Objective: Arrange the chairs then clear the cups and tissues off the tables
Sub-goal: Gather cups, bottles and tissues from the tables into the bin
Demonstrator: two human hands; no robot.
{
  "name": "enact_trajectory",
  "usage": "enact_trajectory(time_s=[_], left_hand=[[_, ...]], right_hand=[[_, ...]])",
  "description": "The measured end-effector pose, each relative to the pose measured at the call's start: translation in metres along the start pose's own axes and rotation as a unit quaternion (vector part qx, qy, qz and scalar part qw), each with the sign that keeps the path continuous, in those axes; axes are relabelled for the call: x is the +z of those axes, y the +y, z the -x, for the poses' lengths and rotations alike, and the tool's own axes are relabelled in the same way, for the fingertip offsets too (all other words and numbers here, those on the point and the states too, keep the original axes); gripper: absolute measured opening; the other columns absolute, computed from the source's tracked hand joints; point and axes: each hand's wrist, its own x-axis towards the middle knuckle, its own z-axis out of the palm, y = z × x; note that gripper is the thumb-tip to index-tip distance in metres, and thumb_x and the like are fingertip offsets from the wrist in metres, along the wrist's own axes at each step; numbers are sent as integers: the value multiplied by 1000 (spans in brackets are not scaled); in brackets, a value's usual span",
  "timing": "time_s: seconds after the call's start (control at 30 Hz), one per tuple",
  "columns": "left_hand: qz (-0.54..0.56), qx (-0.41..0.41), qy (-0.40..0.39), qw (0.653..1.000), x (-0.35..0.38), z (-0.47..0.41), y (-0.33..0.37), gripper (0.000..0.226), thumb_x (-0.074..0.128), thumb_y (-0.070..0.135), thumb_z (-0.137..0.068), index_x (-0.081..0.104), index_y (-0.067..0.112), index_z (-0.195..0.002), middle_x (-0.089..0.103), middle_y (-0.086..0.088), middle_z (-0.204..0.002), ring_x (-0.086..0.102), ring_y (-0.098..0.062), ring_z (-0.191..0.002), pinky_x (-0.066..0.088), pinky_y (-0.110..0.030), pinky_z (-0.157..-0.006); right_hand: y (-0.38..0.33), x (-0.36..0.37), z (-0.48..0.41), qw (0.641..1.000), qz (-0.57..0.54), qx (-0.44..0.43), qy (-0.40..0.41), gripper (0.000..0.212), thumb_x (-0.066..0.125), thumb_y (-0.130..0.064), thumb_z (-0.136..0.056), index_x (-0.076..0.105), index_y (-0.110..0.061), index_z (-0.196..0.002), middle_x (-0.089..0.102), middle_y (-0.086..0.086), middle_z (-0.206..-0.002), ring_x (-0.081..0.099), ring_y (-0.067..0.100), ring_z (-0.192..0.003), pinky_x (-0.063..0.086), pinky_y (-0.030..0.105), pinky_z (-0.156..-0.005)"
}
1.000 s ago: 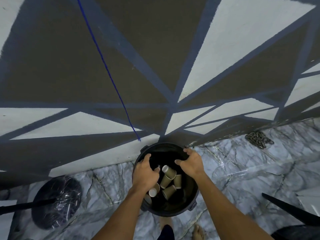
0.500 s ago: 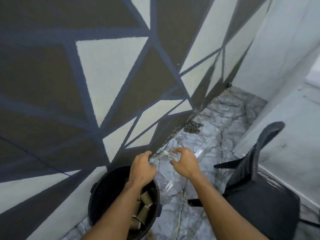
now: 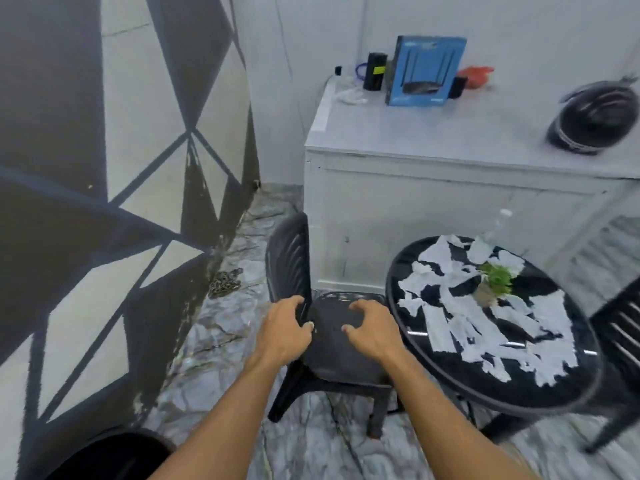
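A black plastic chair (image 3: 332,344) stands in front of me, its backrest to the left and its seat toward a round black table (image 3: 519,386). Several torn white tissue pieces (image 3: 481,337) lie spread over the tabletop around a small potted plant (image 3: 491,285). My left hand (image 3: 285,332) hovers in front of the chair's backrest, fingers loosely curled with nothing in them. My right hand (image 3: 372,329) floats over the seat with fingers spread, holding nothing. The black bin's rim (image 3: 114,455) shows at the bottom left; its contents are out of sight.
A white counter (image 3: 450,174) behind the table carries a blue box (image 3: 424,71), a black cylinder (image 3: 374,71) and a black helmet (image 3: 592,121). A second dark chair (image 3: 620,337) stands at the right edge. A chain (image 3: 225,284) lies by the patterned wall.
My view has swung right from the bin of paper cups to the chair and table. Both hands left the bin and now hover empty over the chair.
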Motion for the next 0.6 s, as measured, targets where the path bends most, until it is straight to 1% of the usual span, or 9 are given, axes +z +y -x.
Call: enact_trajectory(time_s=[0.1, 0.23, 0.37, 0.43, 0.53, 0.6], left_hand=[[-10, 51, -31, 998, 33, -7, 48, 63, 69, 36, -88, 46, 24, -145, 48, 4, -147, 42, -18, -136, 38, -35, -110], [-26, 104, -88, 990, 69, -22, 95, 64, 69, 34, -88, 45, 24, -146, 47, 4, -149, 40, -17, -139, 35, -34, -112], [-29, 150, -130, 980, 101, -49, 134, 61, 70, 33, -84, 51, 23, -141, 53, 2, -143, 47, -19, -133, 39, -34, -108], [-24, 166, -155, 973, 114, -65, 151, 63, 70, 33, -83, 50, 23, -142, 53, 3, -142, 48, -19, -132, 40, -33, -107], [-30, 189, -180, 965, 130, -95, 171, 62, 68, 33, -84, 49, 22, -142, 52, 3, -143, 47, -18, -132, 40, -30, -104], [-37, 199, -192, 960, 139, -118, 184, 64, 66, 35, -86, 45, 23, -145, 47, 2, -147, 42, -19, -136, 38, -32, -108]], right_hand=[[41, -31, 9, 998, -21, 46, 24, 54, 73, -35, -82, 58, -21, -132, 58, -1, -133, 56, 17, -120, 45, 32, -101], [82, -61, 15, 992, -42, 98, 73, 52, 74, -33, -81, 61, -18, -129, 61, -1, -130, 58, 18, -118, 47, 31, -99], [117, -87, 9, 983, -42, 147, 100, 49, 70, -30, -85, 59, -18, -131, 57, -1, -134, 52, 19, -125, 41, 31, -102], [132, -99, -2, 979, -35, 171, 104, 51, 70, -34, -85, 58, -20, -133, 55, -1, -137, 50, 19, -128, 40, 31, -104], [148, -118, -22, 972, -24, 201, 119, 50, 69, -35, -84, 58, -22, -132, 55, -1, -136, 51, 19, -126, 42, 32, -101], [157, -131, -34, 965, -34, 225, 132, 51, 68, -35, -83, 57, -24, -132, 54, -2, -138, 53, 19, -124, 44, 34, -100]])
